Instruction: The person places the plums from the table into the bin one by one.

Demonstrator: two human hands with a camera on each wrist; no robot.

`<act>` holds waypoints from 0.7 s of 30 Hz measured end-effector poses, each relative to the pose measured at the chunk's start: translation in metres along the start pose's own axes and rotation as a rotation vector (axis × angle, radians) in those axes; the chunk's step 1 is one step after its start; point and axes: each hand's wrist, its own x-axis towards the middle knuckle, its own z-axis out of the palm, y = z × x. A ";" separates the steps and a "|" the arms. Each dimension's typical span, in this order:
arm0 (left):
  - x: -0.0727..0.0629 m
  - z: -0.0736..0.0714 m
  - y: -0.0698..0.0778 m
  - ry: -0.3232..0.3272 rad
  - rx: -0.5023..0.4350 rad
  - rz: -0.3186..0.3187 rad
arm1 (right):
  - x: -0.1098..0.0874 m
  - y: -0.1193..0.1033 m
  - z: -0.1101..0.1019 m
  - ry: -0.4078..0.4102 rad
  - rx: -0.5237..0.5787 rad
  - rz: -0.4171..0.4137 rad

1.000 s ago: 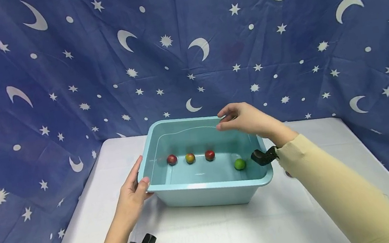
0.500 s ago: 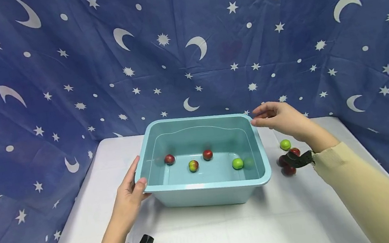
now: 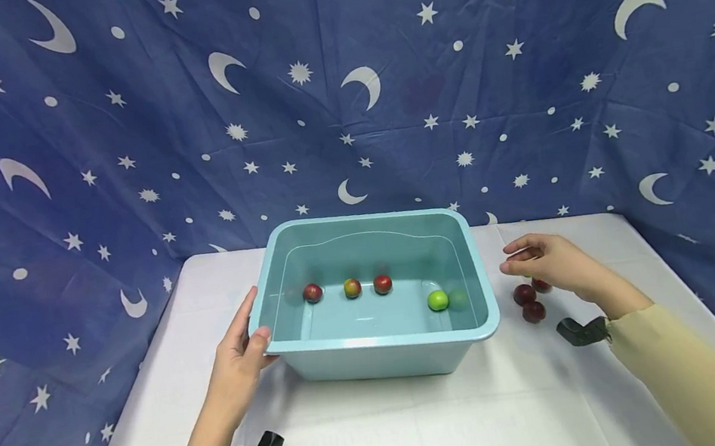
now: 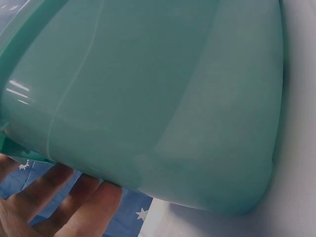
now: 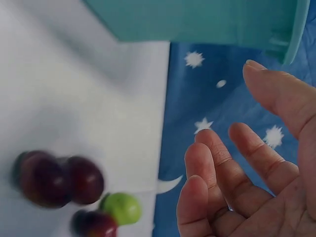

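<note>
White table [image 3: 387, 432]; left hand [image 3: 237, 362] grips tub [image 3: 377, 363]; loose-fingered right hand [image 3: 559, 267] nearly hides outer green fruit [image 5: 123, 208], head view

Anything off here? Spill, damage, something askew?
Nothing stands out. The light-blue tub shows no visible damage, and four small fruits lie on its floor. The loose fruits sit bunched on the white-covered table, near the right hand. No spill visible.

The right hand [image 3: 552, 264] is moving from above the tub [image 3: 374, 341], lowering near the dark red fruits [image 3: 524, 295]; inside, the red-yellow fruit [image 3: 352, 288] is rolling back.
</note>
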 end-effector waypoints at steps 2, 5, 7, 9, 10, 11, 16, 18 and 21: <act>0.001 0.000 0.000 0.000 0.000 0.004 | -0.002 0.010 0.001 0.001 0.011 -0.002; 0.001 0.000 0.000 -0.001 -0.003 0.007 | -0.005 0.024 0.003 0.009 0.003 0.008; 0.001 0.000 0.000 -0.002 -0.001 0.006 | -0.006 0.031 0.004 0.009 -0.005 0.030; 0.001 0.000 0.000 -0.003 -0.001 0.005 | -0.008 0.037 0.006 0.010 -0.018 0.067; 0.001 0.000 0.000 -0.003 0.001 0.006 | -0.009 0.039 0.007 0.009 -0.018 0.076; 0.001 0.000 0.000 -0.001 0.005 0.006 | -0.009 0.041 0.007 0.010 -0.023 0.084; 0.000 0.000 0.000 0.006 0.013 0.006 | -0.014 0.048 0.011 0.019 -0.022 0.075; 0.001 0.000 0.000 0.005 0.012 0.004 | -0.015 0.052 0.011 0.015 -0.008 0.080; 0.001 0.000 -0.001 0.003 0.009 0.004 | -0.016 0.059 0.013 0.005 0.004 0.113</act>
